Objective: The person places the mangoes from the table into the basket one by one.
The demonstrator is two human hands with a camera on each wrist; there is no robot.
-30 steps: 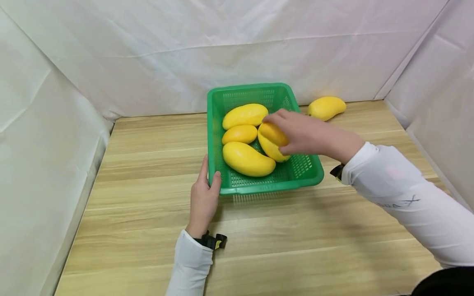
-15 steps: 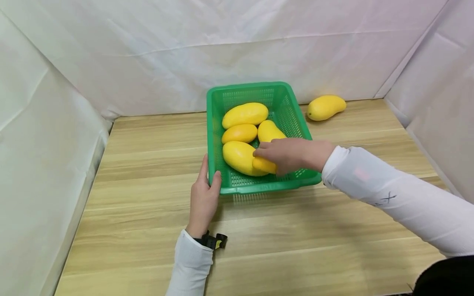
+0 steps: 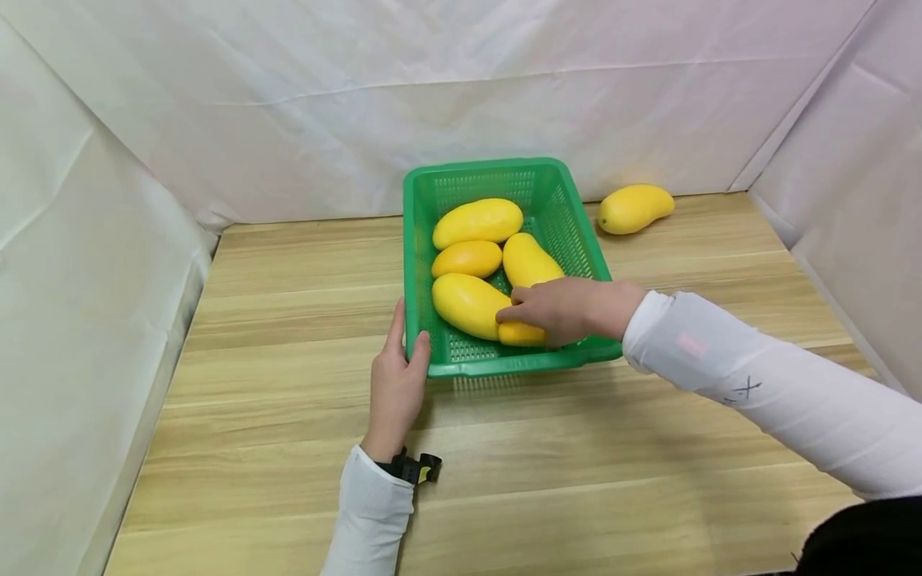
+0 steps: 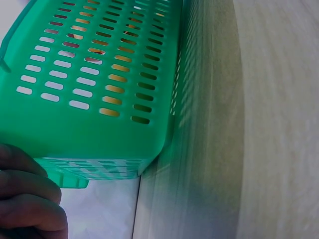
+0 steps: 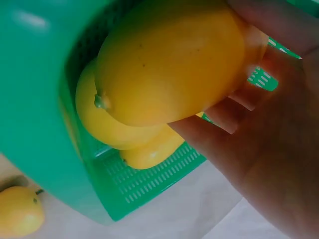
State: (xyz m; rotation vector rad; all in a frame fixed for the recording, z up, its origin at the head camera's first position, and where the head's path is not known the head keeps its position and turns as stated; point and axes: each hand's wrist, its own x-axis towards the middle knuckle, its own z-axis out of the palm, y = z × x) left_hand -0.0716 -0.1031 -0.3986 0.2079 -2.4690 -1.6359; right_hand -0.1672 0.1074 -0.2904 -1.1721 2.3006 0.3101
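Note:
In the head view, a green plastic basket [image 3: 504, 369] holds several yellow mangoes. My left hand [image 3: 394, 392] grips its near left side, thumb over the rim and fingers along the outer wall. Curled fingers [image 4: 32, 199] show beside the slotted wall in the left wrist view. My right hand [image 3: 565, 308] reaches into the near right corner and grips a mango [image 5: 174, 64], its fingers wrapped round one side. Beside that one lie a large mango [image 3: 468, 306] at the front left and another mango [image 3: 529, 260] behind the hand.
Farther back in the basket lie a small mango [image 3: 467, 259] and a long mango [image 3: 479, 222]. One more mango [image 3: 635, 209] rests on the wooden table [image 3: 274, 384], right of the basket. White cloth [image 3: 302, 120] hangs along the back and sides.
My right hand has moved down and toward the near right corner of the basket, carrying its mango from above the right-hand mango. The left hand and basket have stayed in place.

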